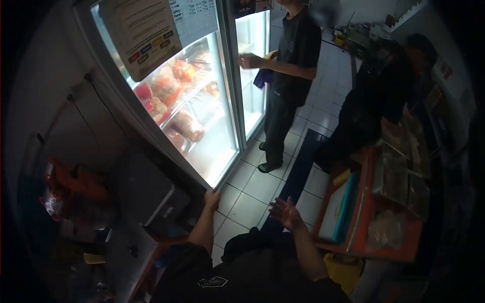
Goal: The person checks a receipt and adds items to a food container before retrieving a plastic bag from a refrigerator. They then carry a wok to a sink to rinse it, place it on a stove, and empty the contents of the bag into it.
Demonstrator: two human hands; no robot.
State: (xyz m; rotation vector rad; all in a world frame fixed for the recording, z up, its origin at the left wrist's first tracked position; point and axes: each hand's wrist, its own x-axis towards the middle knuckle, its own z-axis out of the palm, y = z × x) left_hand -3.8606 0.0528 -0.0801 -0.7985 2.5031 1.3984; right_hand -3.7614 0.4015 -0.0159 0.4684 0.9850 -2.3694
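My left hand [212, 199] is at the lower near corner of a lit glass-door display fridge [235, 159], its fingers closed against the frame's edge. Bagged food [164, 88] in red, orange and pale tones lies on the wire shelves behind the glass. Over the tiled floor, my right hand [287, 214] hangs in the air with its fingers spread and nothing in it. Printed sheets [146, 38] cover the upper part of the fridge door.
A person in dark clothes [295, 60] stands by the fridge's far door, holding a purple cloth [262, 79]. Another person [371, 96] bends over the orange-edged counter [358, 202] on the right. A dark mat strip [298, 174] crosses the tiles. A grey box [146, 189] sits at left.
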